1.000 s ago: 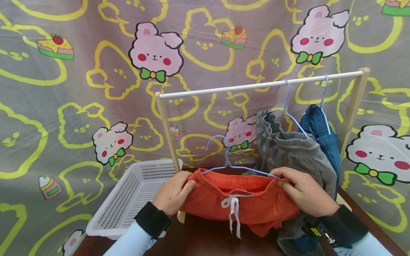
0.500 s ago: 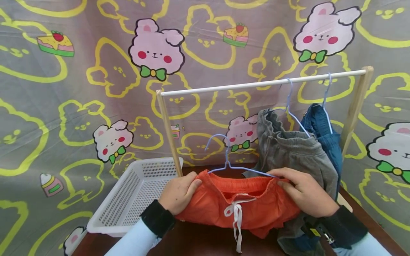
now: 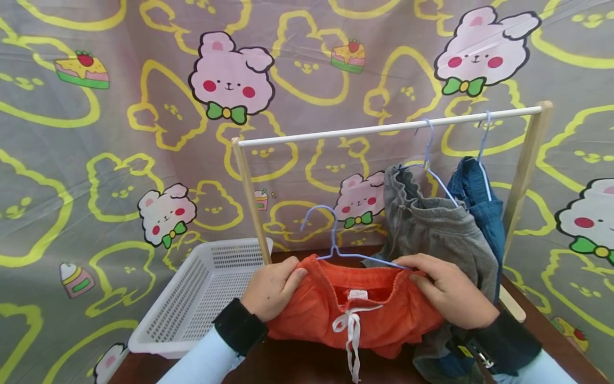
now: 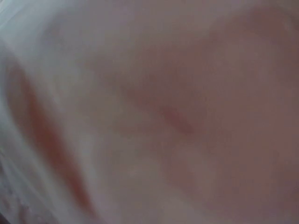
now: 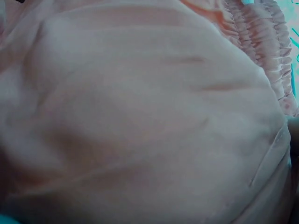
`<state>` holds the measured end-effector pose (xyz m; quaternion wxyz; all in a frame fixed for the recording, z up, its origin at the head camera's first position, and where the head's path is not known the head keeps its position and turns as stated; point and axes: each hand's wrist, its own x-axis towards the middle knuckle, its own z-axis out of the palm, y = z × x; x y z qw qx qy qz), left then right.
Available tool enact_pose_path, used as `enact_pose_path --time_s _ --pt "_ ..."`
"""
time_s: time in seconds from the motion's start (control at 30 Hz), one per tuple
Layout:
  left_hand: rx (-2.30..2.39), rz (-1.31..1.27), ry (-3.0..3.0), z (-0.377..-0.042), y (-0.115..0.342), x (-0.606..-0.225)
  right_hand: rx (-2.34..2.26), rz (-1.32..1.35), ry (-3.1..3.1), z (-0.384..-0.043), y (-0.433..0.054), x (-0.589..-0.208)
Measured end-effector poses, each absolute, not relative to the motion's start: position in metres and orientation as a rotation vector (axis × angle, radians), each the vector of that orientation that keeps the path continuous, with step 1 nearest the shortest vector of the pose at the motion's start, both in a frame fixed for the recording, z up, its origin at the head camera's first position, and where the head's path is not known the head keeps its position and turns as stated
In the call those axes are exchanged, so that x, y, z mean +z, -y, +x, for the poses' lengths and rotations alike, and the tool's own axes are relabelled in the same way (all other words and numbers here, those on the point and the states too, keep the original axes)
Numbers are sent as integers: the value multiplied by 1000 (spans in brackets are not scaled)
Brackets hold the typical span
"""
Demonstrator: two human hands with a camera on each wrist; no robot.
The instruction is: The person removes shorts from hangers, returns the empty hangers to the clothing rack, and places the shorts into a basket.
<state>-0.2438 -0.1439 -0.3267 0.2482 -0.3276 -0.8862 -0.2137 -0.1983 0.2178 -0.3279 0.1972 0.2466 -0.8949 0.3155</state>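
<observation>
Orange shorts (image 3: 331,320) with a white drawstring bow hang between my two hands in the head view. A light blue hanger (image 3: 334,234) runs inside their waistband, its hook standing up above. My left hand (image 3: 271,288) pinches the left corner of the waistband, thumb on the near side. At the opposite corner my right hand (image 3: 451,288) grips the waistband together with the hanger's end. A white label shows inside the back of the waist. Blurred cloth (image 4: 140,116) fills the left wrist view. The right wrist view shows the shorts' fabric (image 5: 154,107) close up.
Behind my hands stands a rack with a white rail (image 3: 336,134) and wooden posts. Grey pants (image 3: 436,224) and blue pants (image 3: 489,213) hang on its right part from hangers. A white perforated basket (image 3: 168,298) sits at left on the dark brown table (image 3: 268,368).
My left hand has shifted right, toward the right hand, with its corner of the waistband. The waistband's front has sagged open, and the white label inside has come into view.
</observation>
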Motion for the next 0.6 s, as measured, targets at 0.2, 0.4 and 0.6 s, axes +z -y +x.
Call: enact_pose_path --time_s 0.2,0.4,0.6 --pt "-597 -848 2401 -244 147 -327 919 677 2423 -198 -216 -330" --pt "-586 -823 2386 -248 152 -325 893 719 2356 -201 -220 -332" --pt "-607 -784 2363 -249 157 -322 901 671 2362 -200 -225 -333"
